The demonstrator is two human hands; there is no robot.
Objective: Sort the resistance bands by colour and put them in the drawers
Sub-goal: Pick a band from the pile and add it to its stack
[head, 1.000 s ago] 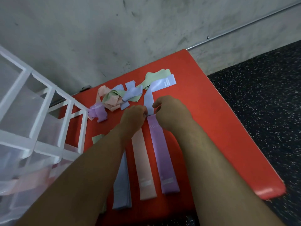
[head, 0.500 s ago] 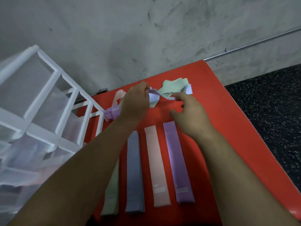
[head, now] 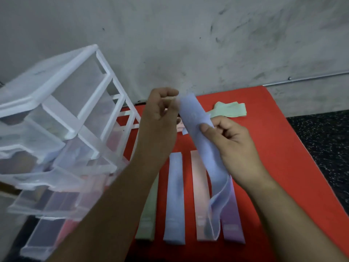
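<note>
A light blue band (head: 200, 146) hangs in the air over the red table (head: 283, 157). My left hand (head: 160, 118) pinches its top end and my right hand (head: 232, 146) grips it lower down; its loose end droops open. Below lie four flat rows of bands: green (head: 149, 210), blue (head: 174, 197), pink (head: 199, 193) and purple (head: 231, 218). A loose green band (head: 230, 109) lies at the far side; a pink band (head: 180, 125) peeks out behind my hands. The white plastic drawer unit (head: 62, 118) stands at the left with its lower drawers pulled open.
A grey concrete wall (head: 188, 44) backs the table, with a metal pipe (head: 311, 78) along it. Dark speckled floor (head: 324, 140) lies past the table's right edge. The open drawers (head: 47, 203) jut toward me at the lower left.
Both hands have lifted the light blue band off the far pile and drawn it up and nearer. My view has tilted, so more of the drawer unit shows.
</note>
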